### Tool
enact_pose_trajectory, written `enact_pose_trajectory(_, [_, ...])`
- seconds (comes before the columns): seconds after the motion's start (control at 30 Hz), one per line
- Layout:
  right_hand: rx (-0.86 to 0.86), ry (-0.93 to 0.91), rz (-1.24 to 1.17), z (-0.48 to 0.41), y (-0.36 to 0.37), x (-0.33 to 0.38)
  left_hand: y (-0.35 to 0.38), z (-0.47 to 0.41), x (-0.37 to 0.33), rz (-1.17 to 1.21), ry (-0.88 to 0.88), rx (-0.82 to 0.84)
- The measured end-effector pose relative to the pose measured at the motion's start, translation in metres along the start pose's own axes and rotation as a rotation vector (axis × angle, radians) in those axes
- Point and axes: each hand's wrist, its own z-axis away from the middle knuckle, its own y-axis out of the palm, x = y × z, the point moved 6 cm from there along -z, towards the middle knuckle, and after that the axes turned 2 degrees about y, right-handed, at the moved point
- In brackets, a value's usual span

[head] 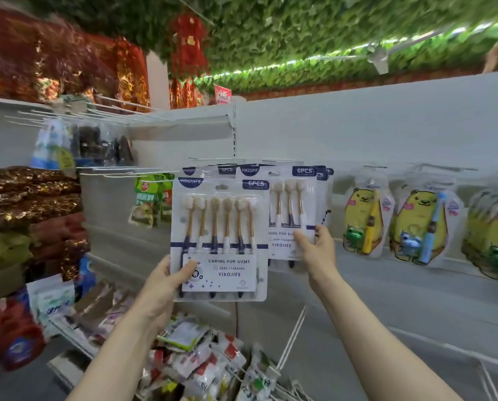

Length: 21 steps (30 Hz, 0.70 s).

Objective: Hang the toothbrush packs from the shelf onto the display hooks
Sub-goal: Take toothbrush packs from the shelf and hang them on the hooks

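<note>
Left hand (pixel 167 280) grips the lower left corner of a clear blister pack of six white-and-gold toothbrushes (pixel 220 227), thumb on its front; right hand (pixel 314 247) pinches matching packs (pixel 295 198) hanging at its two o'clock.

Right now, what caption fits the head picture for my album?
Left hand holds a toothbrush pack; right hand holds the hung packs.

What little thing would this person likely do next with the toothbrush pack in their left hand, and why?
Probably raise the held toothbrush pack so its hang hole meets the display hook: the left hand grips it lower than the hung packs, which the right hand pinches steady.
</note>
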Motion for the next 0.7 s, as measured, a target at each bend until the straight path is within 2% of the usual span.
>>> enact_pose_trajectory(0.17, [-0.095,0.009,-0.016,-0.004,0.009,-0.012,-0.02,-0.04,0.012,0.016,-0.054,0.077])
enact_pose_trajectory(0.4, [-0.157,0.022,0.045,-0.013,0.004,-0.023,-0.013,-0.06,0.031,0.034,-0.058,0.185])
enact_pose_trajectory(0.5, [-0.396,-0.169,0.203,-0.002,-0.012,0.001,0.002,-0.062,0.041,0.026,-0.076,0.236])
enact_pose_trajectory(0.53, [-0.424,-0.251,0.228,0.005,-0.013,0.014,0.007,-0.062,0.044,0.025,-0.078,0.252])
enact_pose_trajectory(0.6, [-0.326,-0.299,0.217,0.017,-0.004,0.038,0.019,-0.063,0.05,0.024,-0.088,0.298])
enact_pose_trajectory(0.7, [-0.182,-0.252,0.168,0.023,0.008,0.055,0.039,-0.062,0.052,0.021,-0.095,0.35])
